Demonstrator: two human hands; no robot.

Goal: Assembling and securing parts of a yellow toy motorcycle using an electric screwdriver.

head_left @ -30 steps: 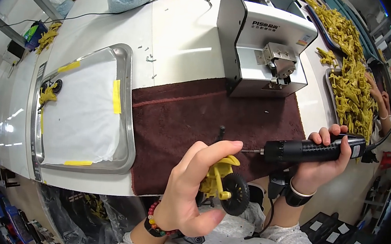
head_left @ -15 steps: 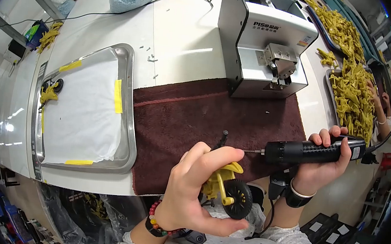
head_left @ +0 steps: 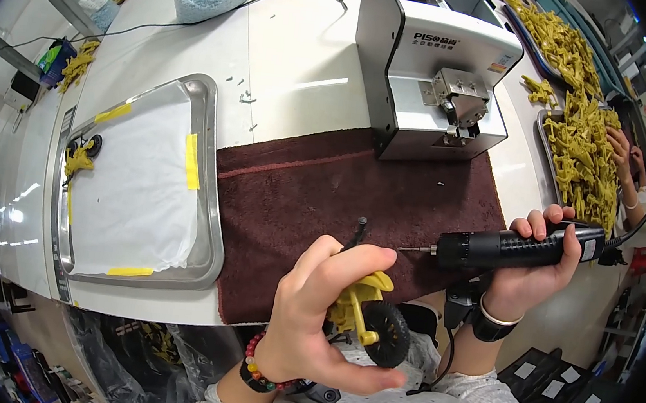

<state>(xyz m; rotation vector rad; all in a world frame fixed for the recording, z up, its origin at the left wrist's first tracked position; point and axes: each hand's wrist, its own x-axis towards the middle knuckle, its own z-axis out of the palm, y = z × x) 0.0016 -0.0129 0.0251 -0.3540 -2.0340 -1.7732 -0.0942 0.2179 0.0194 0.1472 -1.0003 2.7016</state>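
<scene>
In the lower middle, my left hand (head_left: 303, 317) is closed round a yellow toy motorcycle (head_left: 366, 294), thumb and index finger reaching past it. Its black wheel (head_left: 385, 335) faces right, and a black handlebar (head_left: 357, 230) sticks up above my fingers. The palm hides the rest of the toy. My right hand (head_left: 541, 260) grips a black electric screwdriver (head_left: 479, 250), held level. Its thin bit (head_left: 416, 249) points left and ends close to my left index fingertip; whether they touch I cannot tell.
Beneath lies a brown cloth (head_left: 306, 208); a silver screw feeder (head_left: 415, 77) stands on its far edge. Left is a metal tray (head_left: 214, 229) with another toy motorcycle (head_left: 80, 156). Trays of yellow parts (head_left: 580, 150) line the right side, near another person's hand (head_left: 620, 150). Loose screws (head_left: 247, 98) lie beyond.
My left hand and the toy motorcycle have shifted slightly left, and the toy has turned a little. The screwdriver has hardly moved.
</scene>
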